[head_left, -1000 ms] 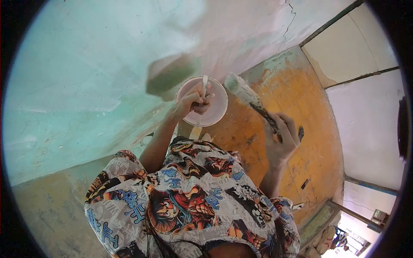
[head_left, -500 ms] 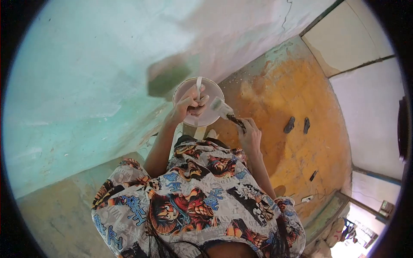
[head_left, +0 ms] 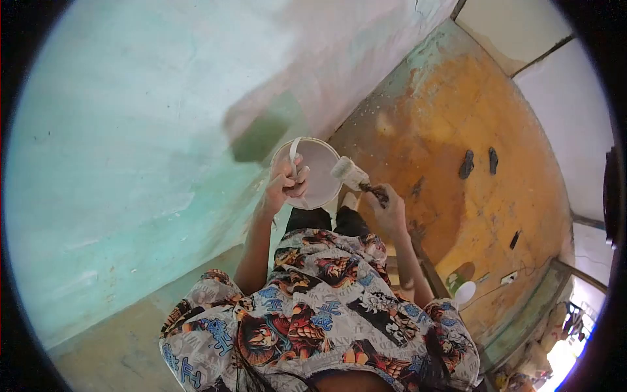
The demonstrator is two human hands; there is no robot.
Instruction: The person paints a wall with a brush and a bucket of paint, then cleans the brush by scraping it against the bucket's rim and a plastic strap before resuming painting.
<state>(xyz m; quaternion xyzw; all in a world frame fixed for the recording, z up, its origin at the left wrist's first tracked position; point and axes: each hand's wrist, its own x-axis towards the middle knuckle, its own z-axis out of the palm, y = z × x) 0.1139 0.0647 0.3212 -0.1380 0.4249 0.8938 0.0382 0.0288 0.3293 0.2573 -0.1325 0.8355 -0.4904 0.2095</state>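
Note:
My left hand (head_left: 289,184) is closed around the white strap handle (head_left: 294,150) of a pale bucket (head_left: 324,171). The bucket hangs in front of my legs, and its inside looks whitish. In my right hand (head_left: 390,208) is a wide paintbrush (head_left: 351,172), gripped by its dark, stained handle. The brush head is coated in white and points up and left, overlapping the bucket's right rim in this view. Whitish smears mark the fingers of my left hand.
A patchy turquoise and white wall (head_left: 144,144) rises close on the left. On the worn orange floor (head_left: 444,111) lie a pair of dark flip-flops (head_left: 466,164), a small dark object (head_left: 515,240) and a cable. A white round item (head_left: 464,293) shows beside my right elbow.
My view has shifted, so the bucket and both hands appear lower. The brush has tilted flatter, its head still by the bucket's right rim. A white round item has come into view beside my right elbow.

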